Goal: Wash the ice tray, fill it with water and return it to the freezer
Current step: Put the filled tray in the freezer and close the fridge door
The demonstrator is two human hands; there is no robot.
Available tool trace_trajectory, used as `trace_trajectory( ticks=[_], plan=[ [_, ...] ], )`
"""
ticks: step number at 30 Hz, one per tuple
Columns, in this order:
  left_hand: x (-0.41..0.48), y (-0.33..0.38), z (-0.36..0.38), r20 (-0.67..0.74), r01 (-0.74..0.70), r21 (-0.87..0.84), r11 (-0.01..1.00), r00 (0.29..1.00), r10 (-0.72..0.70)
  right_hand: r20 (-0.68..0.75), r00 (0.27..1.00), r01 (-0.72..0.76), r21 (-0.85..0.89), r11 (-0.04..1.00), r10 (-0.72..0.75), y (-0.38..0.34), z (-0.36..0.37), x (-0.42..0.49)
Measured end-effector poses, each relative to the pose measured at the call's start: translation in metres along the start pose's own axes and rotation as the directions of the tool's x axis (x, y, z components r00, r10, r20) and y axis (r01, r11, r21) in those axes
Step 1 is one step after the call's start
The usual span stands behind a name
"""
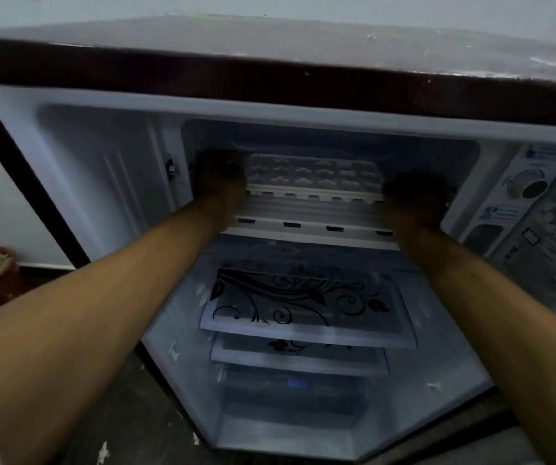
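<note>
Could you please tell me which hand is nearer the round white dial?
Right. The right hand is at the end of the white plastic ice tray nearest the round white dial; the left hand is at the opposite end, farther away.

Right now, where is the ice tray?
In the head view, the ice tray is central, in the freezer compartment, between the left hand and right hand, above the floral shelf.

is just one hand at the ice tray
No, the left hand and the right hand are at opposite ends of the ice tray.
</note>
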State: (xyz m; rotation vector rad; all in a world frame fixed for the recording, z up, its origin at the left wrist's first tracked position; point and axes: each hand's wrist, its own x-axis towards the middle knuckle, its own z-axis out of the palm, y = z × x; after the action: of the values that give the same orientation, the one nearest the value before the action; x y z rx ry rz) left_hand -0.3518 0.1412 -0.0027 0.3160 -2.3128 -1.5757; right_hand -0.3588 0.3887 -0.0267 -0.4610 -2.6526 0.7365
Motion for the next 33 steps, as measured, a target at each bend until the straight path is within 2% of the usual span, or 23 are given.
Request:
trace_trajectory(
  ticks=[3,5,8,10,13,15,18,20,25,30,33],
  plan=[
    [-0.009,-0.003,-0.005,0.001,-0.141,0.211,0.967,0.99,0.144,-0.123,0.987,0.129,0.195,0.972,-0.107,0.001,-0.001,-0.023],
    [-0.021,-0.007,-0.008,0.064,-0.262,0.284,0.922,0.965,0.254,-0.187,0.961,0.246,0.235,0.94,-0.205,0.001,-0.005,-0.045],
    [-0.05,-0.018,-0.011,0.197,-0.472,0.375,0.797,0.881,0.43,-0.131,0.912,0.401,0.099,0.91,-0.388,0.004,-0.008,-0.086],
    [-0.072,-0.024,-0.012,0.305,-0.554,0.468,0.689,0.833,0.463,-0.08,0.862,0.495,-0.075,0.866,-0.5,0.007,-0.006,-0.11],
    [-0.106,-0.034,-0.019,0.402,-0.643,0.583,0.496,0.759,0.512,0.036,0.868,0.491,-0.214,0.845,-0.495,0.009,-0.006,-0.141],
    [-0.127,-0.042,-0.025,0.441,-0.652,0.624,0.43,0.749,0.494,0.108,0.886,0.463,-0.28,0.841,-0.451,0.008,-0.013,-0.162],
    [-0.162,-0.052,-0.042,0.443,-0.548,0.642,0.536,0.836,0.324,0.176,0.895,0.446,-0.332,0.831,-0.41,0.006,-0.029,-0.2],
    [-0.192,-0.059,-0.057,0.451,-0.518,0.647,0.559,0.851,0.268,0.211,0.904,0.425,-0.344,0.837,-0.372,0.006,-0.042,-0.233],
    [-0.276,-0.058,-0.102,0.527,-0.584,0.567,0.581,0.799,0.29,0.242,0.929,0.355,-0.385,0.852,-0.278,0.015,-0.077,-0.332],
    [-0.351,-0.047,-0.132,0.623,-0.69,0.484,0.538,0.704,0.341,0.223,0.956,0.269,-0.391,0.88,-0.192,0.024,-0.116,-0.422],
    [-0.396,-0.038,-0.138,0.657,-0.726,0.405,0.555,0.654,0.376,0.173,0.978,0.174,-0.396,0.902,-0.113,0.036,-0.141,-0.47]
  ],
)
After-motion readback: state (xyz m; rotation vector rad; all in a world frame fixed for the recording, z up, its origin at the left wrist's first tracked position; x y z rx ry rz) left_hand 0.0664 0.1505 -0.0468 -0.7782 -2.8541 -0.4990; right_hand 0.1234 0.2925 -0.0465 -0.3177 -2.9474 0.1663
